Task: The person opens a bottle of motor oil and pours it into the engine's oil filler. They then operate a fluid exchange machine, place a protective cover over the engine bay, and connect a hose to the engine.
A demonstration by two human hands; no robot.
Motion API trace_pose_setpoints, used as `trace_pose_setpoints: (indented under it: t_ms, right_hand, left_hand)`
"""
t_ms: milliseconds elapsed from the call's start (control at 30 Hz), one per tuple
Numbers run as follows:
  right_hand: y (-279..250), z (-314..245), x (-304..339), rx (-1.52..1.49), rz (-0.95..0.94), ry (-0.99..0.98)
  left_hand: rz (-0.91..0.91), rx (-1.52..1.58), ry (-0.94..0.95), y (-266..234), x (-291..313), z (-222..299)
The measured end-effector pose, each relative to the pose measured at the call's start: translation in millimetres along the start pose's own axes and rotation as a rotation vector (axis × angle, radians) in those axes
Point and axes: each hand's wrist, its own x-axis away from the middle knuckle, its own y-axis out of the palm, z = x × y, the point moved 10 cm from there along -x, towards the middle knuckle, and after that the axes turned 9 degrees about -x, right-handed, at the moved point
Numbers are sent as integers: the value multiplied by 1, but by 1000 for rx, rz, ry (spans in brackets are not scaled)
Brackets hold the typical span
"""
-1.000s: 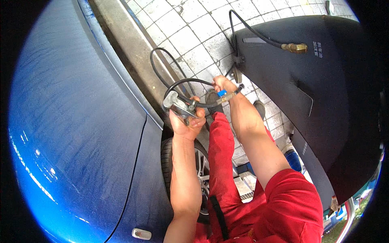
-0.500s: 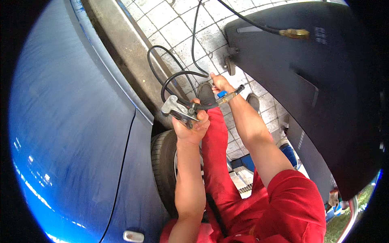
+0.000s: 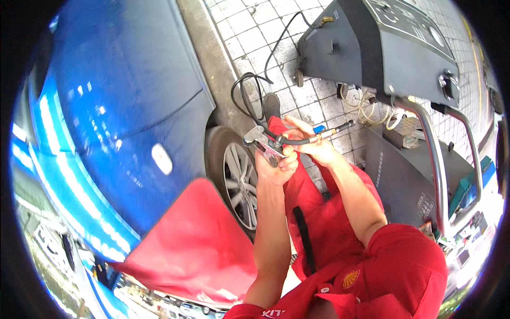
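My left hand (image 3: 280, 169) is closed round a silver metal hand tool with lever-like handles (image 3: 257, 137); its exact kind is unclear. Against this tool lies a black hose (image 3: 295, 142), with a small metal clamp on it. The hose carries a brass-coloured fitting (image 3: 326, 134) with a blue valve lever (image 3: 319, 129) and a dark end piece. My right hand (image 3: 313, 144) is at the hose, just short of the fitting, its fingers bent around it. Part of the grip is hidden.
A blue car (image 3: 154, 106) with a red cover (image 3: 196, 244) stands at left, its wheel (image 3: 239, 178) beside my left arm. At right is a grey wheeled machine (image 3: 345, 48) with metal handrails (image 3: 433, 154). Looped black hose (image 3: 271, 58) runs across the tiled floor (image 3: 249, 37).
My right hand has drawn back from beyond the fitting to the hose beside my left hand. The view has shifted, bringing in the red cover and more of the machine.
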Motion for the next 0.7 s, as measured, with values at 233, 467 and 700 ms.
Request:
trace_pose_setpoints:
  t_ms: [233,467,700]
  right_hand:
    - [101,-40,124,607,-282,51]
    - [200,-47,239,1032,-496,-228]
    - [285,-29,311,1044,-679,-365]
  left_hand:
    - [109,-234,38,25,102,-88]
    - [601,-623,87,-12,204,-130]
    - [723,-772,318,17,299,-177]
